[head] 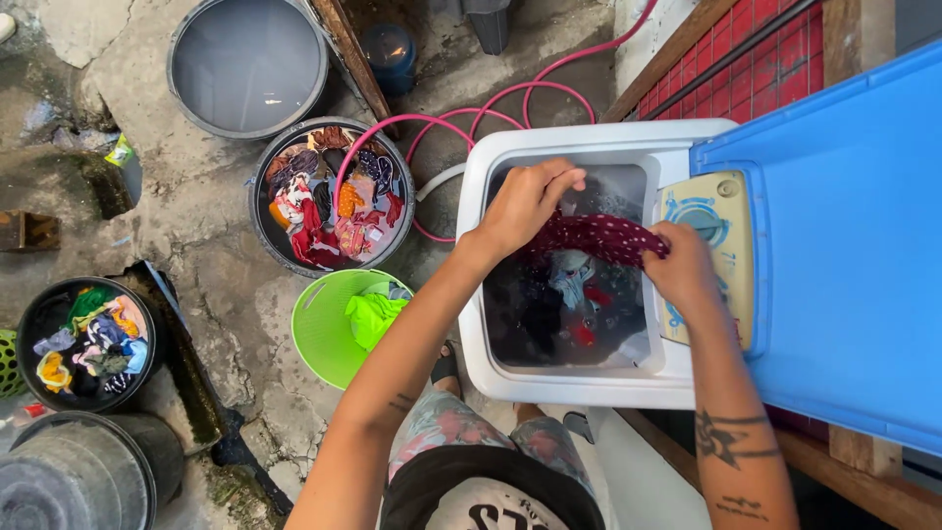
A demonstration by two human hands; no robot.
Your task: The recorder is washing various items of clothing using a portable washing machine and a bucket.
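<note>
**Both hands grip a dotted cloth over the washer tub**

Hands first: the left hand and the right hand are each closed on an end of a maroon dotted cloth, stretched between them right of centre in the frame. The left hand's fingers curl over the cloth's upper-left end; the right hand bunches its lower-right end against the palm. The cloth hangs just above the open tub of a white washer, where dark water and more laundry lie, among it a pale blue piece and red bits. The right hand sits just beside the washer's cream control panel, and a blue lid stands open along the right edge of the frame.

Left of the washer, near the frame's centre, a green basket holds a green garment. Above it a dark round tub is full of mixed clothes, with a pink hose looping over it and away to the upper right. At the lower left a black bucket holds bright clothes; below it stands a grey bucket. At the top of the frame sits a grey basin of water, on cracked concrete ground.
</note>
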